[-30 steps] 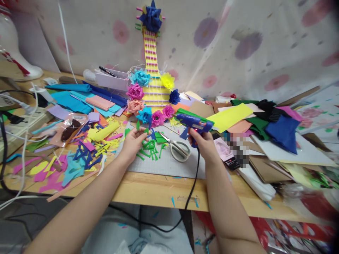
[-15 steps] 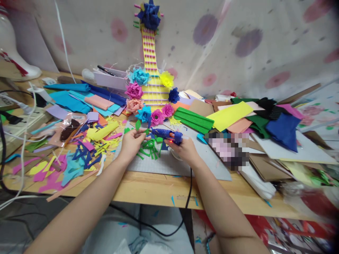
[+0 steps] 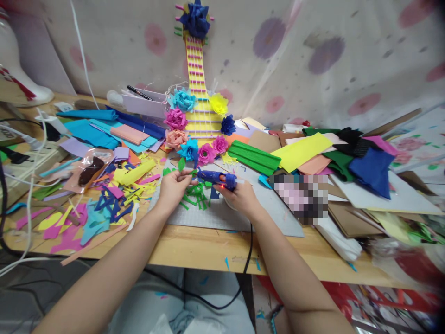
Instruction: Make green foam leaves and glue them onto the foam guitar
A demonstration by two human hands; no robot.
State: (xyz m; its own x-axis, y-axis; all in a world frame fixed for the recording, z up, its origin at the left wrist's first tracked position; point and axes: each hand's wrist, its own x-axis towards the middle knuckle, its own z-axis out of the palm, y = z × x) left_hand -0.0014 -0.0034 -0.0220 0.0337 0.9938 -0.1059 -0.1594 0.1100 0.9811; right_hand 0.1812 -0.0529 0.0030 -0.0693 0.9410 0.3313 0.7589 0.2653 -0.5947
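Observation:
My right hand point(image 3: 240, 197) is wrapped round a blue hot glue gun point(image 3: 212, 176), with a small red light lit on its side and its nozzle pointing left. Close to that nozzle, my left hand point(image 3: 173, 189) is closed in a pinch on a green paper leaf point(image 3: 181, 163), whose tip sticks up above the fingers. I cannot tell whether nozzle and leaf touch. Below both hands, green paper strips point(image 3: 196, 197) lie on a grey cutting mat point(image 3: 274, 218). Behind them stands a yellow paper guitar point(image 3: 200, 123) edged with coloured paper flowers.
Paper scraps point(image 3: 95, 218) cover the table on the left, by a power strip point(image 3: 38, 167). Folded crepe paper point(image 3: 306, 150) and cardboard point(image 3: 354, 222) lie right. A black cord point(image 3: 248, 253) hangs from the glue gun over the table's front edge.
The glue gun has shifted very slightly left, and its nozzle sits a little lower by my left fingertips. My left hand keeps its pinch on the leaf.

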